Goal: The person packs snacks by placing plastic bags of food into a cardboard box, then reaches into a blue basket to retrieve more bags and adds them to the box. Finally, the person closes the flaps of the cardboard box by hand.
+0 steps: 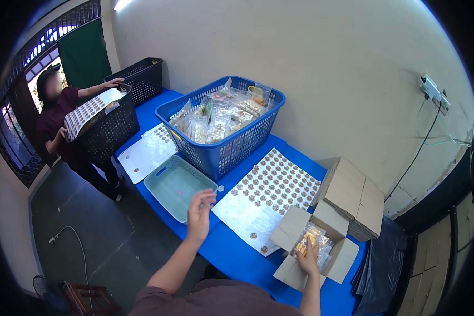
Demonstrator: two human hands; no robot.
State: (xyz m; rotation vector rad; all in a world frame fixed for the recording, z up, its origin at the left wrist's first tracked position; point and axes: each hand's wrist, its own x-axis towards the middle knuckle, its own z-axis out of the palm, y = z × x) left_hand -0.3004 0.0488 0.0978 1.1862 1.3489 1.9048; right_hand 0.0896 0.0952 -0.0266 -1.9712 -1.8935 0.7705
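My right hand (309, 258) reaches into an open cardboard box (289, 274), its fingers on a clear plastic packet (302, 245) with yellow contents. Several other clear packets (324, 252) lie in the same box. My left hand (198, 216) is raised at the near edge of a pale green plastic tray (168, 181), fingers loosely bent and apart, holding nothing. Between the tray and the box lies a white sheet of round brown stickers (271, 184), with part of its lower area bare of stickers.
A blue basket (231, 152) full of filled packets (216, 118) stands behind the tray. Flat cardboard boxes (353, 195) are stacked at right. More sticker sheets (147, 152) lie at left. Across the table (216, 247), a co-worker (63, 110) holds a black basket (108, 126).
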